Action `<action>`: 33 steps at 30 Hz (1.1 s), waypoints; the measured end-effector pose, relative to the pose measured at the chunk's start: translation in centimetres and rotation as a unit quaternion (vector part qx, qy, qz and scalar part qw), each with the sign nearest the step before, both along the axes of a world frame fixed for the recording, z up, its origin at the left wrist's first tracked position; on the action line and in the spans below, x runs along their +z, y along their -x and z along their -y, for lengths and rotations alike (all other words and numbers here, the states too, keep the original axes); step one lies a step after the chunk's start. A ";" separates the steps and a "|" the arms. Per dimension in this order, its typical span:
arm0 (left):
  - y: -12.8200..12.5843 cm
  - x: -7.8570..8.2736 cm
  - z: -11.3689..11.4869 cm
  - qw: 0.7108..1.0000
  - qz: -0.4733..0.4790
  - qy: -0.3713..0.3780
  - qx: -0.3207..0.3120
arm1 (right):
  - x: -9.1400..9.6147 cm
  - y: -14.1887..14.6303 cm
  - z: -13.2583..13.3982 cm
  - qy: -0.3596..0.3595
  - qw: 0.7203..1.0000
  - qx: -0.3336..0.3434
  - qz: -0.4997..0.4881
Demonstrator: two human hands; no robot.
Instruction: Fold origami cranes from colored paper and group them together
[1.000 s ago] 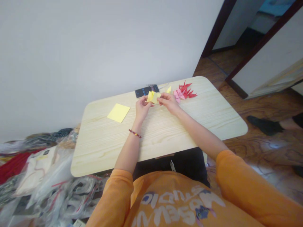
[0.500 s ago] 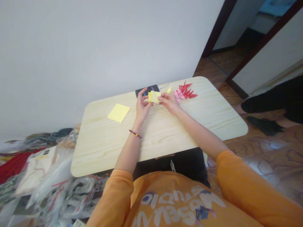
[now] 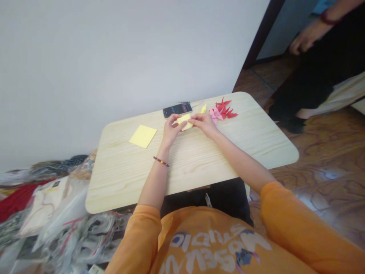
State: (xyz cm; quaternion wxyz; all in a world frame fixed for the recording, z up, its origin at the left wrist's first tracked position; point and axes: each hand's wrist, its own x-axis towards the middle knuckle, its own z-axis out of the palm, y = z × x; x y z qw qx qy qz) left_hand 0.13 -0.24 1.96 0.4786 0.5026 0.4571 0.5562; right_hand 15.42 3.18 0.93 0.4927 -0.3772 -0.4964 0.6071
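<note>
So, what's in the hands?

Left hand [image 3: 171,131] and right hand [image 3: 203,123] both pinch a folded yellow paper [image 3: 184,121], fingertips [image 3: 190,120] closed narrow on it. Fold shape looks too small to call.

Around it?

Black phone [image 3: 176,110] just past the left fingers, yellow paper square [image 3: 142,136] well left of them on the pale wooden table [image 3: 122,171], pink and red origami cranes [image 3: 221,112] just past the right fingers.

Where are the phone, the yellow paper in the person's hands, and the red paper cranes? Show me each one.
Black smartphone [image 3: 176,110]: head view, point on its screen.
Yellow paper [image 3: 184,121]: head view, point on its middle, between the fingertips.
Red origami cranes [image 3: 224,111]: head view, point on the middle of the group.
</note>
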 end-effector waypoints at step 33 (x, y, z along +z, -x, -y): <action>-0.2 -0.8 -0.5 0.998 -0.003 -0.054 0.038 | 1.1 -0.2 0.9 -0.182 0.982 -0.036 0.020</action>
